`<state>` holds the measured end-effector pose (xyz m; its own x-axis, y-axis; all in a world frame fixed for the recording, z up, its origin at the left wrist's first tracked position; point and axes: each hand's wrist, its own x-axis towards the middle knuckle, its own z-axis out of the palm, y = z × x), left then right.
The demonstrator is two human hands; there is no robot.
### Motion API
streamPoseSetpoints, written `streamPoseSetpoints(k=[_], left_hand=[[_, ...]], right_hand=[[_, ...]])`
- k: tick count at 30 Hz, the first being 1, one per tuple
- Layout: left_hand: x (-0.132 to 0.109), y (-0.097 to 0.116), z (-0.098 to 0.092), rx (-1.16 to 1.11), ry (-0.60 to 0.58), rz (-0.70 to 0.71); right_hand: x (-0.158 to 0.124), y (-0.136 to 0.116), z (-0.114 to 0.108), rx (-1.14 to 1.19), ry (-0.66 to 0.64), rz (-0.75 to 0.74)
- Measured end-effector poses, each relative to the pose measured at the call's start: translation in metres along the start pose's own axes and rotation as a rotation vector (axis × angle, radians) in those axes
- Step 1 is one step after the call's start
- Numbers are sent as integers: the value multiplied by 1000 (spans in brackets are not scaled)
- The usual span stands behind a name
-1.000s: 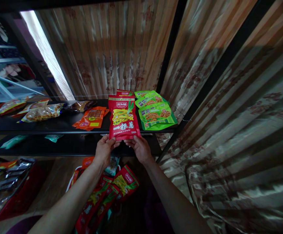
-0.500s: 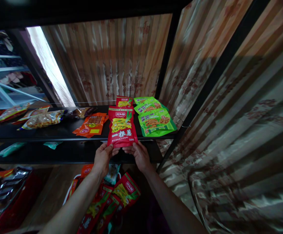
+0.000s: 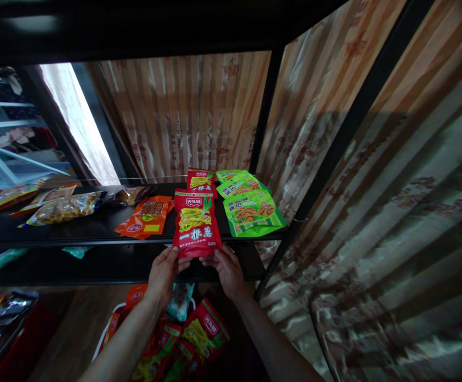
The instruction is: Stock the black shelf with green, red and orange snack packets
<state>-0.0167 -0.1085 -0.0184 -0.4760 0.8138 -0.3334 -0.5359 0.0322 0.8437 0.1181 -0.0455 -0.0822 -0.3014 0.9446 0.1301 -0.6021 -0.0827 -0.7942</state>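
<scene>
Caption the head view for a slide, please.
Left hand and right hand grip the bottom edge of a red snack bag beside green packets on a black shelf.

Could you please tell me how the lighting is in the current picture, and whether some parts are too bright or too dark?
Head view: dim overall, with a glaring white strip at upper left; head view: the held red snack bag looks sharp, its large print readable; head view: the lower-left red basket sinks into shadow.
</scene>
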Motion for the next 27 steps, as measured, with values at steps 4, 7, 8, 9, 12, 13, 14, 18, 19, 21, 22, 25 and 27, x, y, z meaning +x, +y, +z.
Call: streamPoseSetpoints(k=[4,7,8,9,12,13,14,18,19,21,22,25,27], left_hand=[[-1,-1,1,-5,10,9],[-2,-2,1,-13,29,20],[-2,-3,1,-18,37,22],[-2,-3,0,-23,48,21],[-2,-3,0,-38,80,16],[-2,-3,1,-42,84,16],[-2,-3,1,-48,83,19],[0,-5,2,-68,57,32],[0,-5,3,-71,55,35],[1,-6,2,-73,55,38],[2,-6,2,-73,57,38],[4,-7,1,-70,48,45],[4,-8,-1,-67,32,48]], right_hand=[[0,0,2,17,31,1],[0,-2,1,-57,50,-4],[0,-2,0,-91,59,-9],[0,-2,0,-119,71,-14],[0,-2,-2,-138,116,-14],[1,-2,-2,-120,131,-12],[1,-1,-2,-98,143,-11],[1,-2,1,-31,158,-28],[1,-2,2,-29,155,-35],[0,-3,3,-35,148,-50],[-1,-3,3,-40,141,-57],[-2,-4,2,-60,132,-60],[-2,-3,0,-77,141,-54]])
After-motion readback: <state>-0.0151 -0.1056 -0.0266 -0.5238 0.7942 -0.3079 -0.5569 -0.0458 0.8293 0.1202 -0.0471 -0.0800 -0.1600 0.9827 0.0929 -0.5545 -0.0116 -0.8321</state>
